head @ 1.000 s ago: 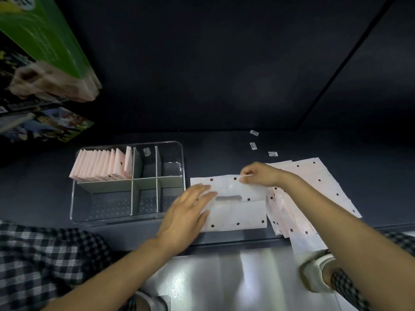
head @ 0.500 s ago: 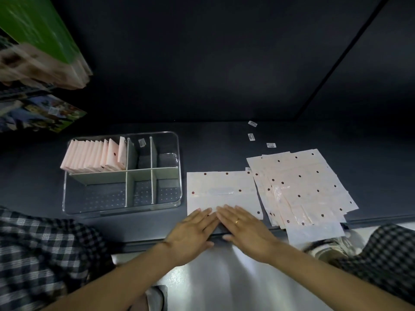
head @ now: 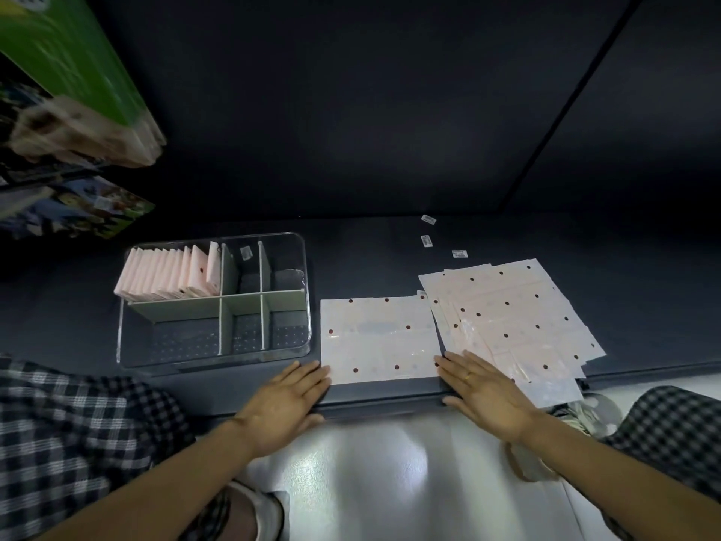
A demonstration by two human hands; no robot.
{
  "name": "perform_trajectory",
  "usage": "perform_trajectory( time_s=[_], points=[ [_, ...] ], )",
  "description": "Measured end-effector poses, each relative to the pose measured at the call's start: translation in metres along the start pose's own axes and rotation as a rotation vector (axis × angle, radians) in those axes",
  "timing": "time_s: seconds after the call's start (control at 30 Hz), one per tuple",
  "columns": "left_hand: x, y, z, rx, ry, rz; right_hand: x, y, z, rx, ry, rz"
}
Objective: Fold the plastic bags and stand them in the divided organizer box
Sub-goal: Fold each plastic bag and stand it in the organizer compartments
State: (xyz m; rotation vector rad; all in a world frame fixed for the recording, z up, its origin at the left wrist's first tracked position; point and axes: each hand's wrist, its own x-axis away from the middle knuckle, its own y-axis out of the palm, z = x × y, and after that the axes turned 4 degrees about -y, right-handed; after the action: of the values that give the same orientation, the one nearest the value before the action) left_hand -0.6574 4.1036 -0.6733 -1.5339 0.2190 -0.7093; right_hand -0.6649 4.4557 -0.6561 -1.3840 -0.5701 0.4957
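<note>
Pale pink dotted plastic bag [head: 380, 339] lies flat near counter front edge, between organizer box and loose pile. Fanned pile of unfolded bags [head: 515, 318] just right of it. Clear divided organizer box [head: 214, 302] at left; folded bags [head: 167, 275] stand upright in back-left compartment.

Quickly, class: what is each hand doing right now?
Left hand: open, fingers straight, fingertips at the flat pink dotted plastic bag, holding nothing.
Right hand: open, flat at the bag's right corner, holding nothing.

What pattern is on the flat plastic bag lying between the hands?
Small dark red dots scattered over pale pink plastic bag, clearest in the head view.
</note>
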Motion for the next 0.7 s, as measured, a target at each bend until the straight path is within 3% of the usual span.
perform_trajectory(
  time_s=[0.1, 0.47, 0.6, 0.7],
  points=[
    [-0.005, 0.0, 0.006, 0.083, 0.0, 0.074, -0.02, -0.002, -0.011, -0.076, -0.037, 0.177],
    [-0.04, -0.016, 0.029, 0.249, -0.106, 0.135, -0.057, -0.001, -0.019, 0.077, -0.192, 0.119],
    [-0.053, -0.021, 0.037, 0.223, -0.125, 0.067, -0.063, -0.009, -0.024, -0.054, -0.089, 0.035],
    [-0.057, -0.03, 0.035, 0.165, -0.125, -0.014, -0.059, -0.017, -0.015, -0.363, 0.027, -0.169]
  ],
)
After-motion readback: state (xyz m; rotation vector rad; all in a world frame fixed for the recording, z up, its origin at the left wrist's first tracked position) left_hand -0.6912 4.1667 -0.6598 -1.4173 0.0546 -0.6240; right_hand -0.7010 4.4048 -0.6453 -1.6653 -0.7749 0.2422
